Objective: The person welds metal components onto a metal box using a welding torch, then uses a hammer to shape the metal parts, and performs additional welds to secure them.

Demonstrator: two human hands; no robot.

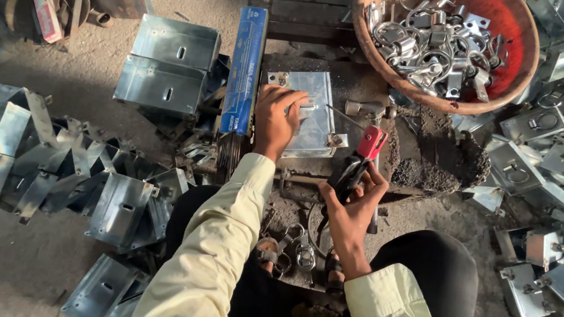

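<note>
Left hand [277, 118] pressed flat on shiny metal plate [310, 111] on the dark work block; right hand [352, 208] gripping red-topped electrode holder [362, 158] just beside plate; round basket [381, 70] behind holds metal rings and clasps [428, 43]; finished plates [563, 174] piled right on floor.

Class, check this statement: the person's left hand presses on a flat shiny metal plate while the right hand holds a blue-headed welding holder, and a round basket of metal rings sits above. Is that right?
Not quite. In the head view the tool in the right hand is a red-headed welding holder, not blue-headed. The rest stands: the left hand presses on the flat shiny metal plate, and the round basket of metal rings sits above.
</note>
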